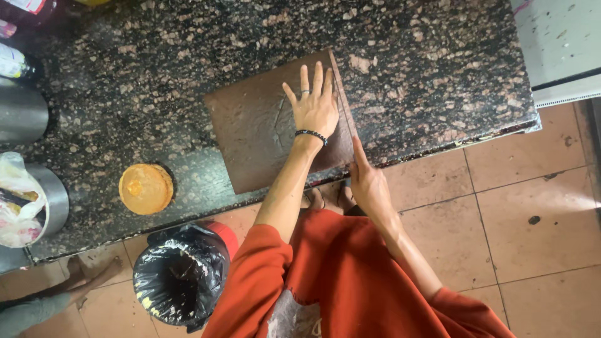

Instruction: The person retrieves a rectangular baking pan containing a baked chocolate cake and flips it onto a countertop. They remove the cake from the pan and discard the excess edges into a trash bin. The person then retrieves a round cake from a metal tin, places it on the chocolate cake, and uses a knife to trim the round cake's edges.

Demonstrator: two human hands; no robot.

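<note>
— Start left of the brown slab (263, 141). What's there?

— Far left of it, steel vessels (22, 112) and a pot holding a plastic bag (15, 203), both cut off by the frame. Nearer the slab, an orange round lid (146, 188) lies on the granite counter (426, 75). Below it on the floor stands a bin lined with a black bag (181, 275), with another person's foot (94, 270) beside it.

— And the slab itself?

— It lies flat on the counter, its near edge at the counter's front edge. The left hand (316, 107) rests palm-down on its right part, fingers spread and straight.

— The right hand (368, 184)?

— At the slab's near right corner, one finger stretched along a thin straight strip (343, 97) that runs up the slab's right edge.

— What step, then?

— I'd judge the slab is being held steady while its right edge is worked. Any move along that edge calls for steady pressure, so the slab doesn't slide.

— What's unclear?

— Whether the strip is a blade, a ruler or the slab's own rim. Whether the right fingers pinch it, I cannot tell. Right of the slab, a white appliance (557, 50) is cropped.
</note>
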